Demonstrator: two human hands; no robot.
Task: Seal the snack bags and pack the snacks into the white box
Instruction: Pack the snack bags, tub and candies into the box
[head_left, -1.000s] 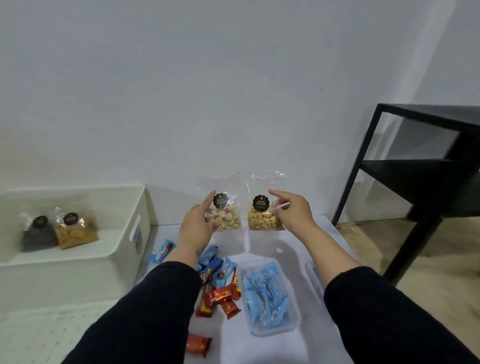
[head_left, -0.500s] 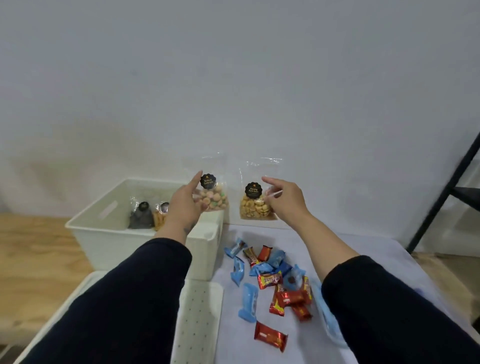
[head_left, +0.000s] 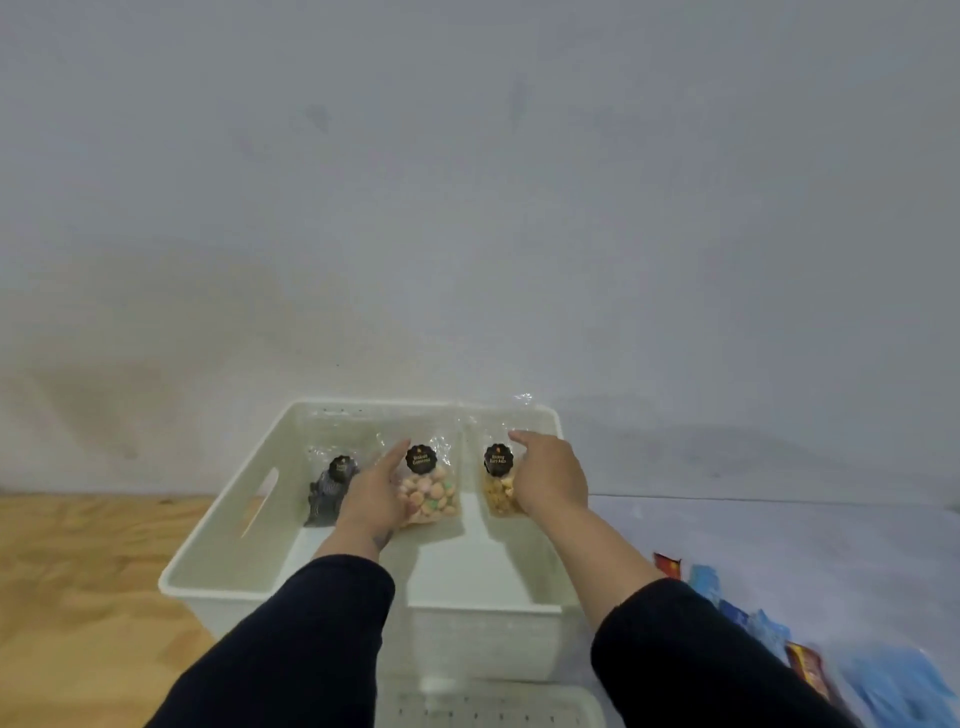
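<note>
My left hand (head_left: 375, 496) held the pastel snack bag (head_left: 427, 491) and my right hand (head_left: 549, 480) the golden one (head_left: 497, 486), both inside the white box (head_left: 291, 426), beside the dark bag (head_left: 328, 491). Released carelessly, they might have toppled over.

A person's two bare hands, left hand (head_left: 371, 496) and right hand (head_left: 551, 480), extend from dark, apparently black long sleeves (head_left: 311, 634) pushed up the forearms; neither hand shows any visible jewellery.
</note>
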